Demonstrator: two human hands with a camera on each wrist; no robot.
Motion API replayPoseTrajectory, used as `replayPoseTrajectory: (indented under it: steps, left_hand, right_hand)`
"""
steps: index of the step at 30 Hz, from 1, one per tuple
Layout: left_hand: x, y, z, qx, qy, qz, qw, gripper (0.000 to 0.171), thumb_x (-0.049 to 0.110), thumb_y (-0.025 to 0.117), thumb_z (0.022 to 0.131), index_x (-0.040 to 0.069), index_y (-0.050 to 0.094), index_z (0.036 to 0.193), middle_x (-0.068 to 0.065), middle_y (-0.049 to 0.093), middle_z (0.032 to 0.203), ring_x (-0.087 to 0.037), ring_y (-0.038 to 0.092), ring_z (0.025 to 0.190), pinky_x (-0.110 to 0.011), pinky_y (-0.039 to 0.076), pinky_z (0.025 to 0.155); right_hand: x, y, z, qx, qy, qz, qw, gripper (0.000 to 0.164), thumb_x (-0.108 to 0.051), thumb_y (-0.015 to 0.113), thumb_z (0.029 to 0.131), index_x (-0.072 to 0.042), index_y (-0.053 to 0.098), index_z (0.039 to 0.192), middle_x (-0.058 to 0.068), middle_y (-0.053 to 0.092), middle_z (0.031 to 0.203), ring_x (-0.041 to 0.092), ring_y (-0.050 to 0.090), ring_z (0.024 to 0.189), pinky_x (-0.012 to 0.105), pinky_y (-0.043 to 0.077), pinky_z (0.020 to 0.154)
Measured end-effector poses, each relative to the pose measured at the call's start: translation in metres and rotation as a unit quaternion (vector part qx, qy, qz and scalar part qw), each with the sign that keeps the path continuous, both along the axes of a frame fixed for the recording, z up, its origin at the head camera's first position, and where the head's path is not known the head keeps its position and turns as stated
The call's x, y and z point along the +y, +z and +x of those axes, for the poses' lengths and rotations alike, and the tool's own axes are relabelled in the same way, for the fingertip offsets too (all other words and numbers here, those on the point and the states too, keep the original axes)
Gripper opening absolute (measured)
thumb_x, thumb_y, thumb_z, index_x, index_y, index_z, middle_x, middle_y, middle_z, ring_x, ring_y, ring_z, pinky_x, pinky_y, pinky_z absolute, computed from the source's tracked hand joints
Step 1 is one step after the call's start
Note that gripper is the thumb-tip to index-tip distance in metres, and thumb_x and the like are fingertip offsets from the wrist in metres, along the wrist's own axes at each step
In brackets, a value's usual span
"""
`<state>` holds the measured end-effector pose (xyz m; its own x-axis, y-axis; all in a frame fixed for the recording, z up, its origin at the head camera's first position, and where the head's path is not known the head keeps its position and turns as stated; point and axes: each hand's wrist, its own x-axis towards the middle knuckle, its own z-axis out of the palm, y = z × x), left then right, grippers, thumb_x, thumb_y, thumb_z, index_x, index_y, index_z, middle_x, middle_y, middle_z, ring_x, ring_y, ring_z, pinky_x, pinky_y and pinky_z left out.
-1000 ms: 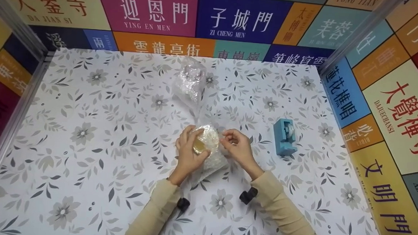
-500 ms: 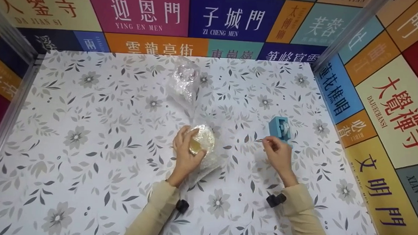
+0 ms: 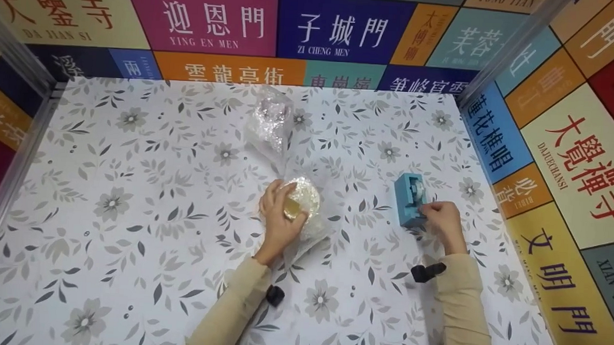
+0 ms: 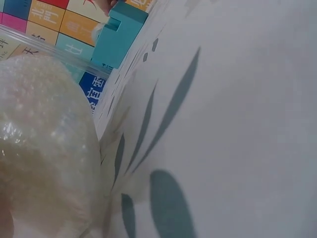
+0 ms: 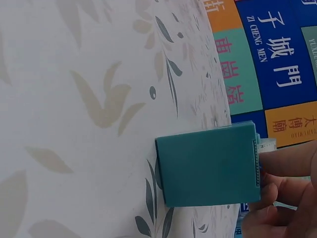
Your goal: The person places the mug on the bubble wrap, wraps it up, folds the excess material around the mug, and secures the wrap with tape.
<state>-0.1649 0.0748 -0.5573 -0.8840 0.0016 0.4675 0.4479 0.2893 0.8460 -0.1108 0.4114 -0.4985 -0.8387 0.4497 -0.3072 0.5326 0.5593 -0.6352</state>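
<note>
My left hand (image 3: 280, 220) grips a round bundle in clear bubble wrap (image 3: 311, 193), with something yellowish showing through under the fingers. Loose wrap spreads below it on the table. In the left wrist view, the bubble wrap (image 4: 44, 134) fills the left side. To the right stands a blue tape dispenser (image 3: 405, 200). My right hand (image 3: 444, 222) is at its front end, thumb and finger pinching at the toothed cutting edge where the tape comes off. The right wrist view has the dispenser (image 5: 208, 168) side on, with the curled fingers (image 5: 287, 163) at its teeth; the tape's end is mostly hidden by them.
Behind the left hand lies another bubble-wrapped bundle (image 3: 272, 121), reaching towards the first one. A white table (image 3: 178, 270) with a grey leaf print lies under everything. Colourful panels with lettering (image 3: 339, 28) close off the back and sides.
The right hand has moved right, from beside the wrapped bundle over to the tape dispenser's cutting edge. My left hand keeps its grip on the bundle, almost in place.
</note>
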Motion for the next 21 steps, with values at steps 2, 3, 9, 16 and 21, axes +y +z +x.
replayPoseTrajectory:
  steps: [2,3,9,16,21]
  left_hand:
    - [0.002,0.0,-0.003,0.005,0.001,0.001,1.0,0.054,0.02,0.063,0.062,0.01,0.055,0.114,-0.019,0.04,0.125,-0.032,0.034,0.116,-0.051,0.013,0.098]
    - [0.003,0.0,-0.004,0.007,0.001,0.0,1.0,0.054,0.02,0.063,0.062,0.01,0.055,0.114,-0.018,0.04,0.125,-0.032,0.034,0.116,-0.05,0.013,0.098]
    - [0.004,0.0,-0.007,0.007,0.0,0.004,1.0,0.053,0.018,0.062,0.062,0.01,0.056,0.114,-0.016,0.04,0.126,-0.03,0.034,0.117,-0.049,0.011,0.1]
    - [0.003,0.001,-0.007,0.008,0.001,0.005,1.0,0.053,0.016,0.063,0.062,0.01,0.056,0.115,-0.015,0.04,0.126,-0.031,0.035,0.116,-0.05,0.012,0.1]
    - [0.004,0.001,-0.008,0.014,0.002,-0.007,0.9999,0.053,0.018,0.062,0.063,0.011,0.055,0.115,-0.013,0.041,0.124,-0.031,0.035,0.114,-0.05,0.015,0.097]
  right_hand:
    - [0.0,-0.001,-0.001,0.006,-0.013,-0.007,1.0,0.028,-0.017,0.053,0.088,0.008,0.063,0.097,0.014,0.06,0.082,0.018,0.052,0.063,0.026,0.043,0.052]
    - [-0.001,-0.002,-0.001,0.011,-0.02,-0.007,1.0,0.027,-0.016,0.053,0.087,0.007,0.063,0.097,0.014,0.06,0.083,0.017,0.052,0.064,0.025,0.043,0.053]
    - [-0.007,-0.007,0.0,0.042,-0.079,-0.039,0.995,0.028,-0.017,0.053,0.087,0.006,0.063,0.1,0.008,0.057,0.085,0.014,0.049,0.065,0.024,0.042,0.054]
    - [-0.01,-0.009,0.0,0.056,-0.131,-0.138,0.98,0.021,-0.013,0.054,0.087,0.005,0.06,0.095,-0.001,0.051,0.075,0.014,0.049,0.069,0.027,0.046,0.063]
    - [-0.01,-0.005,0.001,0.058,-0.153,-0.237,0.958,0.02,-0.009,0.049,0.088,0.006,0.054,0.1,0.002,0.049,0.079,0.011,0.047,0.065,0.024,0.046,0.06]
